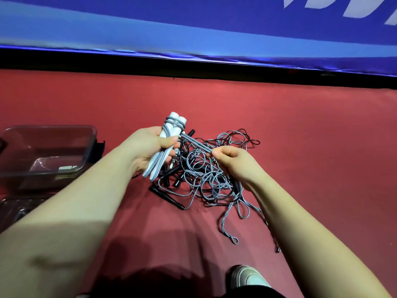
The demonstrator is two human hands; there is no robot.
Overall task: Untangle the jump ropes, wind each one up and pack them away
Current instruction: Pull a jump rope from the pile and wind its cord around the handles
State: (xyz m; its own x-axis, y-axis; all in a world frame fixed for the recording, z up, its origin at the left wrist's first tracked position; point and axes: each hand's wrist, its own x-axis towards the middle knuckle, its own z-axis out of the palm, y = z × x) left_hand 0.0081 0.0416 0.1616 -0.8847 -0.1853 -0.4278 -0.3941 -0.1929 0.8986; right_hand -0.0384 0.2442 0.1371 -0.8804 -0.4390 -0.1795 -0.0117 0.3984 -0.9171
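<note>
My left hand is shut on a pair of white jump-rope handles held side by side, with grey cord looped around their top. A doubled grey cord runs taut from the handles to my right hand, which pinches it. Beneath both hands a tangled pile of grey and black ropes lies on the red floor, with black handles sticking out at its left side. One twisted grey loop trails toward me.
A clear plastic bin stands on the floor at the left, with a dark latch on its side. Another clear container edge shows below it. A blue padded barrier runs across the back. My shoe is at the bottom.
</note>
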